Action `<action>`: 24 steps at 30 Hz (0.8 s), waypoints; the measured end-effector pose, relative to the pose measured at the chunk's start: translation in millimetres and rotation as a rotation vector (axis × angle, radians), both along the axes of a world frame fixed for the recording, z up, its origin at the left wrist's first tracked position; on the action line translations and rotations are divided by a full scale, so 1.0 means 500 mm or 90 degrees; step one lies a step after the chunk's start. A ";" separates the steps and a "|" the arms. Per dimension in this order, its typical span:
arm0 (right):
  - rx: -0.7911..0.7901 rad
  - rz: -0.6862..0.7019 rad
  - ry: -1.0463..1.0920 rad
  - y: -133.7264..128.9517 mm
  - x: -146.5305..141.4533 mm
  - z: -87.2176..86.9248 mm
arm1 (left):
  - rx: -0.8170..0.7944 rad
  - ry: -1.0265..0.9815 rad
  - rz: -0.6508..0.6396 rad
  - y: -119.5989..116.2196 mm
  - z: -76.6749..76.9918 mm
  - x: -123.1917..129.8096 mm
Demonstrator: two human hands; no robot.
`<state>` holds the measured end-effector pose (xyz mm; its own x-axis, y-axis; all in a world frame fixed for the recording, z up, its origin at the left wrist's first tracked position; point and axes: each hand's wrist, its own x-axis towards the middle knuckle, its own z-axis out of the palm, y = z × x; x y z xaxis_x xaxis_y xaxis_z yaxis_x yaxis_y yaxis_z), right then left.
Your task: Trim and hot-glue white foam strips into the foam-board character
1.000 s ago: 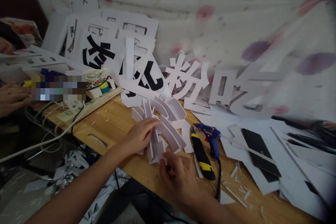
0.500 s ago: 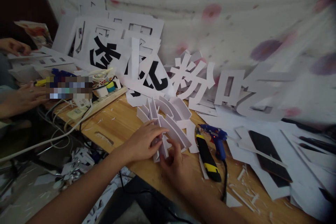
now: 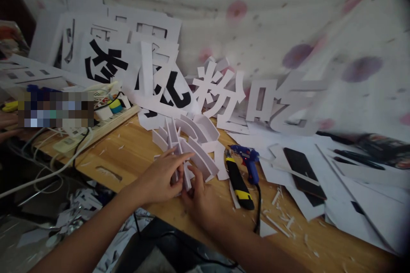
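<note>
A white raised character built of thin upright strips [image 3: 202, 156] stands on the wooden table [image 3: 134, 153]. My left hand [image 3: 163, 175] pinches its near strip from the left, index finger laid across the top. From the right, my right hand [image 3: 200, 198] has its thumb and index finger on the near end of the same strip. Just right of the character lie a black and yellow cutter [image 3: 239, 184] and a blue glue gun [image 3: 248, 160] with a black cord.
White cut-out characters [image 3: 218, 87] lean on the patterned curtain behind. A black phone [image 3: 304, 175] lies on paper at the right. A power strip with cables [image 3: 109, 126] and another person's hand [image 3: 8, 126] are at the left. Scraps litter table and floor.
The head view has turned right, so the scene sits further left. Both my hands remain at the near strip. The other person's upper hand has left the view.
</note>
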<state>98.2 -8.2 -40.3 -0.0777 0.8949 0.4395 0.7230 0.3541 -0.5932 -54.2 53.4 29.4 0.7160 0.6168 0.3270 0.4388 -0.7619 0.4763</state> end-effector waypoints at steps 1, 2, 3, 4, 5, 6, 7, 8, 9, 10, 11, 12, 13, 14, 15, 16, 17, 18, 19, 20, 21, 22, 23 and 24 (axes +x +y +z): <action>-0.017 0.001 0.003 0.001 0.000 0.000 | -0.005 -0.003 0.000 -0.001 -0.001 0.000; -0.035 0.003 0.009 0.002 0.001 -0.001 | -0.012 -0.008 0.006 -0.001 -0.001 0.001; -0.055 0.004 0.013 0.002 0.001 -0.001 | -0.020 -0.013 0.018 -0.001 -0.002 0.002; -0.073 0.004 0.015 0.003 0.001 -0.001 | -0.027 -0.018 0.036 0.000 -0.003 0.004; -0.088 0.000 0.017 0.003 0.001 -0.001 | -0.034 -0.023 0.053 0.000 -0.004 0.007; -0.103 -0.003 0.019 0.003 0.000 0.000 | -0.041 -0.025 0.070 0.001 -0.005 0.010; -0.118 -0.004 0.023 0.002 0.000 0.001 | -0.050 -0.026 0.088 0.002 -0.006 0.013; -0.132 -0.004 0.028 0.002 -0.001 0.003 | -0.063 -0.025 0.103 0.003 -0.007 0.016; -0.146 -0.002 0.033 0.002 -0.001 0.006 | -0.079 -0.022 0.116 0.004 -0.007 0.019; -0.158 0.000 0.035 0.001 -0.001 0.009 | -0.097 -0.018 0.127 0.004 -0.006 0.021; -0.168 -0.001 0.036 0.001 -0.001 0.013 | -0.114 -0.013 0.135 0.004 -0.004 0.024; -0.175 -0.005 0.036 0.000 -0.001 0.016 | -0.129 -0.007 0.141 0.004 -0.002 0.025; -0.180 -0.008 0.035 0.000 -0.001 0.020 | -0.139 -0.001 0.145 0.003 0.001 0.027; -0.184 -0.010 0.035 0.000 -0.001 0.024 | -0.145 0.005 0.147 0.003 0.004 0.028; -0.190 -0.009 0.034 0.000 0.000 0.029 | -0.147 0.011 0.149 0.002 0.006 0.029; -0.197 -0.006 0.034 -0.001 0.000 0.033 | -0.147 0.016 0.149 0.002 0.008 0.029; -0.205 0.001 0.032 -0.001 0.001 0.037 | -0.145 0.020 0.149 0.001 0.008 0.030; -0.213 0.010 0.029 -0.002 0.001 0.041 | -0.141 0.022 0.147 0.001 0.007 0.030; -0.218 0.016 0.027 -0.002 0.002 0.044 | -0.137 0.024 0.145 0.001 0.006 0.030; -0.221 0.019 0.028 -0.003 0.002 0.046 | -0.132 0.026 0.143 0.002 0.004 0.030; -0.222 0.022 0.029 -0.003 0.002 0.047 | -0.127 0.025 0.143 0.002 0.002 0.030; -0.223 0.021 0.031 -0.003 0.002 0.047 | -0.123 0.025 0.146 0.002 0.000 0.029; -0.223 0.019 0.034 -0.003 0.001 0.046 | -0.124 0.025 0.148 0.002 -0.001 0.029; -0.223 0.018 0.035 -0.002 0.001 0.044 | -0.127 0.024 0.151 0.002 -0.001 0.029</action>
